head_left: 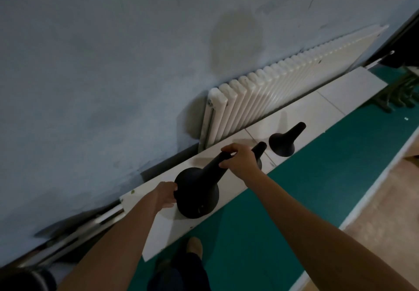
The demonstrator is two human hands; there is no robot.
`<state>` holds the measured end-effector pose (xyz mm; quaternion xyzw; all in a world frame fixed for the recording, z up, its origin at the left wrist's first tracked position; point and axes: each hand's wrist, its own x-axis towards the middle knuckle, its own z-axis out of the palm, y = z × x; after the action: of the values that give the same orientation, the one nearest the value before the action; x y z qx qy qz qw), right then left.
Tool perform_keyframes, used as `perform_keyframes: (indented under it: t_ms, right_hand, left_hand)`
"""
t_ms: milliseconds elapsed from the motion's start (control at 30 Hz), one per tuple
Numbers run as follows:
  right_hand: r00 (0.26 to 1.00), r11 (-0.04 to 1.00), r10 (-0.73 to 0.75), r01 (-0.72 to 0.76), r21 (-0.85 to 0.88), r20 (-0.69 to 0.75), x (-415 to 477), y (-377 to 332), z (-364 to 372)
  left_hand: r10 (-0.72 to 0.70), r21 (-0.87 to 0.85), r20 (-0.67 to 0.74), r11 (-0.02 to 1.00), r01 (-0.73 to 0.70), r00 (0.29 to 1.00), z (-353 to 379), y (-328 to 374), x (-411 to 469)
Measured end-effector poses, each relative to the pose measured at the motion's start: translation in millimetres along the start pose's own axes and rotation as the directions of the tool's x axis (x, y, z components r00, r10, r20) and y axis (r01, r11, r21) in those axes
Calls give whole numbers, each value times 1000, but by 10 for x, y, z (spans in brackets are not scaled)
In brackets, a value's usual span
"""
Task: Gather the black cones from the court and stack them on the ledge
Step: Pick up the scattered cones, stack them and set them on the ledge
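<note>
On the ledge point(328, 100), curling right hand point(240, 160) round the neck of the stiff, probably light cone point(197, 190), pinching its base with left hand point(165, 194).

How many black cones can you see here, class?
3. The nearest cone is held by the left hand at its base, right hand at its tip; the middle cone is partly hidden behind that hand; the farthest cone stands further along the ledge. Nested ones may hide.

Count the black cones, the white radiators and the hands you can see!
black cones: 3
white radiators: 1
hands (left hand, right hand): 2
Total: 6
</note>
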<state>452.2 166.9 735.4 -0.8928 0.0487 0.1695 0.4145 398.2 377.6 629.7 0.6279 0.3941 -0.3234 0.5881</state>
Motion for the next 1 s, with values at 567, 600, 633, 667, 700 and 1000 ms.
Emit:
perform_keyframes:
  t_ms: [567,600,633,667,700,1000]
  right_hand:
    - [922,937,337,-349,32,192,371,356,694]
    - [911,924,360,-377,57,200,379,335,685]
    - [902,907,380,-407,107,203,372,295,661]
    - [891,882,403,-439,172,208,342,268,633]
    - [890,854,411,-451,259,196,298,188,554]
    - [886,699,448,-431,571,120,-134,-151,136]
  left_hand:
    - [-118,-109,132,985,133,984,26,219,246]
    - [-103,-80,136,990,115,985,6,282,218]
    - [-81,-52,133,995,88,988,-20,353,180]
    - [-57,-17,128,998,60,990,-37,390,157]
    - [-12,39,127,999,7,992,-66,522,75]
    - [278,488,254,790,-371,926,33,1190,-335]
